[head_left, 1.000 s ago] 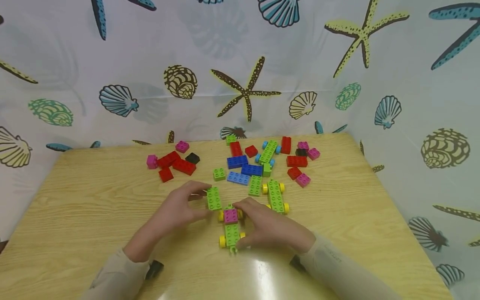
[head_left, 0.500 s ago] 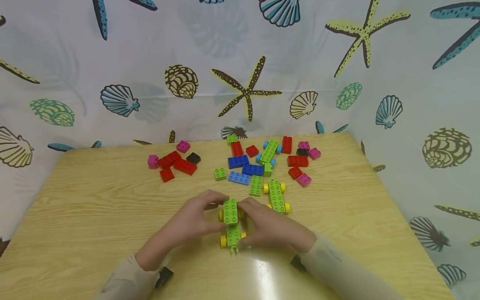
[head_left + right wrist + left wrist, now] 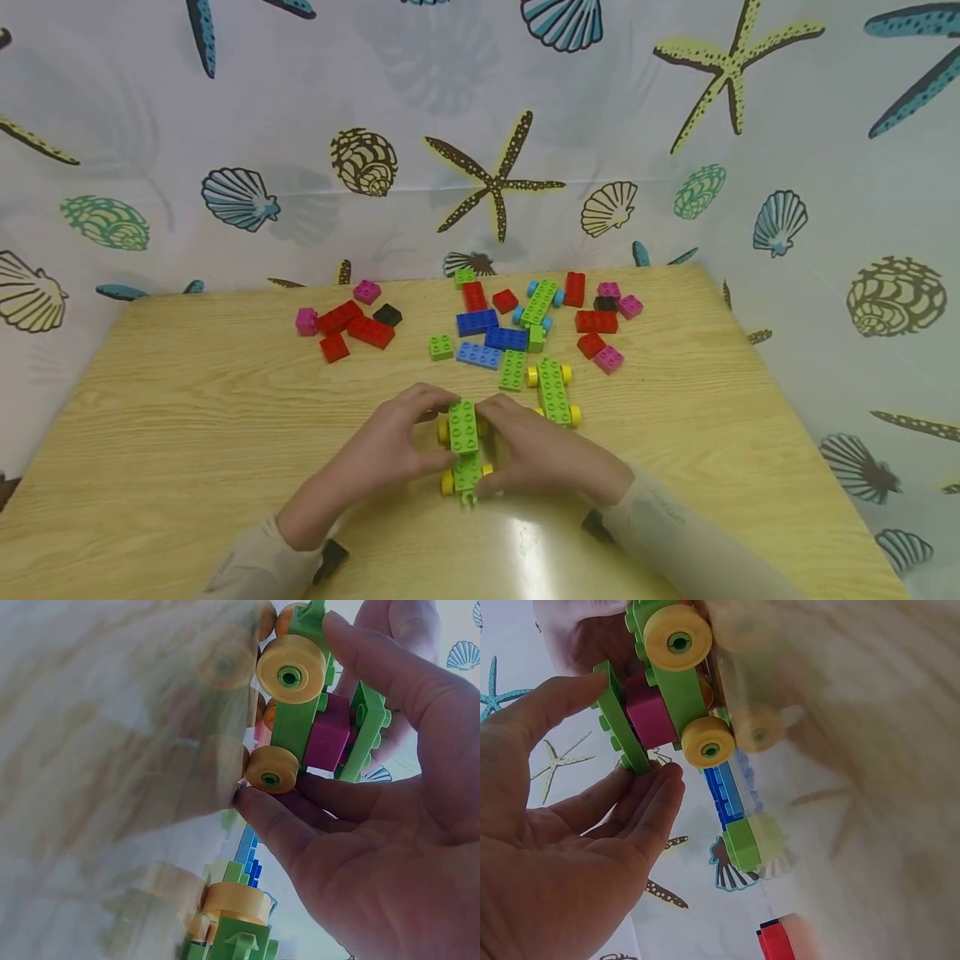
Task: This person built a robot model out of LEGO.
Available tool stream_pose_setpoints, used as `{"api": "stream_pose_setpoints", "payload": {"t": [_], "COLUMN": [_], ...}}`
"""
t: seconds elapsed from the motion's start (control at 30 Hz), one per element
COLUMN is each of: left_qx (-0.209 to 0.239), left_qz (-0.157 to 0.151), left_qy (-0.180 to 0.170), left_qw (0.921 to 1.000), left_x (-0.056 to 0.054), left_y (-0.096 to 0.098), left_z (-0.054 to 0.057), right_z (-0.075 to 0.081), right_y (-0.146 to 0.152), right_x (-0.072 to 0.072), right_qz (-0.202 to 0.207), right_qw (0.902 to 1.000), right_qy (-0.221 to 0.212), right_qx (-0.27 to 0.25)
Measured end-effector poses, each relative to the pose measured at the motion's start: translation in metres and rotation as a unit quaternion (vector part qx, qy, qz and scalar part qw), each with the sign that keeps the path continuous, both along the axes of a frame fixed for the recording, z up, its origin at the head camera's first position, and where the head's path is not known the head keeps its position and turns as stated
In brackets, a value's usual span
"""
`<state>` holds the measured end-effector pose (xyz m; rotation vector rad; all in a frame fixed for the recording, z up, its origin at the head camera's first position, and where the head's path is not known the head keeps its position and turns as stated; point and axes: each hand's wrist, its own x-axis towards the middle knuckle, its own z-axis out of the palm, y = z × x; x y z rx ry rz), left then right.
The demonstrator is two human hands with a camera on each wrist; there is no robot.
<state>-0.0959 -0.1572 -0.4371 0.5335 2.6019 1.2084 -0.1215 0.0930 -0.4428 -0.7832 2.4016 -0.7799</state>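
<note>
A green wheeled base (image 3: 467, 473) with yellow wheels (image 3: 291, 669) stands on the table in front of me. On its studs sits a pink brick (image 3: 651, 720), which the head view hides. My left hand (image 3: 382, 437) pinches a flat green brick (image 3: 462, 427) by its two ends, thumb nearer me. This flat brick lies over the pink one, slightly tilted in the wrist views; whether it is fully seated I cannot tell. From the other side my right hand (image 3: 551, 454) holds the wheeled base between thumb and fingers.
Just right of the hands stands a second green base (image 3: 553, 392) with yellow wheels. Farther back are a green base (image 3: 539, 303) with blue wheels, blue bricks (image 3: 477, 322) and several loose bricks. Red bricks (image 3: 371, 332) lie at back left. A patterned cloth (image 3: 300, 100) hangs behind.
My left hand has carried the flat green brick rightward onto the pink brick, covering it in the head view. Since half a second ago it has shifted slightly nearer me. The right hand stays put.
</note>
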Motion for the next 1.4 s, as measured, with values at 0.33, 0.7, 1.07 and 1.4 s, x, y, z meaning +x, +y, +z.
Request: {"api": "stream_pose_setpoints", "payload": {"t": [0.33, 0.7, 1.07, 1.4], "left_qx": [-0.03, -0.044, -0.043, -0.046], "left_qz": [0.006, 0.015, 0.004, 0.008], "left_qy": [0.012, 0.013, 0.016, 0.005], "left_qw": [0.9995, 0.9988, 0.9989, 0.9989], "left_x": [0.004, 0.004, 0.005, 0.004], "left_y": [0.003, 0.006, 0.005, 0.006], "left_z": [0.004, 0.003, 0.004, 0.005], "right_z": [0.002, 0.003, 0.009, 0.009], "right_y": [0.002, 0.002, 0.006, 0.006], "right_x": [0.0, -0.002, -0.007, -0.009], "right_qz": [0.001, -0.01, -0.047, -0.052], "right_qw": [1.0, 0.9998, 0.9949, 0.9926], "right_qy": [-0.002, -0.015, -0.031, -0.039], "right_qx": [0.0, 0.009, -0.084, -0.102]}}
